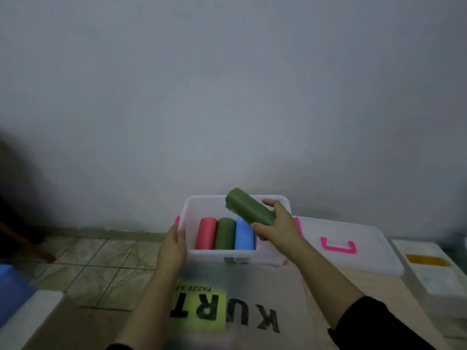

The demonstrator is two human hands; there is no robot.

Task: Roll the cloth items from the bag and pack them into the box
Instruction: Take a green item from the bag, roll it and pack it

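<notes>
A clear plastic box (192, 210) with pink latches stands on the floor near the wall. Inside it lie three rolled cloths side by side: a red roll (206, 233), a green roll (225, 233) and a blue roll (243, 234). My right hand (278, 226) holds another green rolled cloth (249, 207), tilted, above the right side of the box. My left hand (174, 245) grips the box's left edge by the pink latch.
The box's clear lid (351, 245) with a pink handle lies to the right. A white container (429, 263) sits further right. A printed bag or cloth with black letters (225, 309) lies in front of me. A blue object (10, 286) is at the left edge.
</notes>
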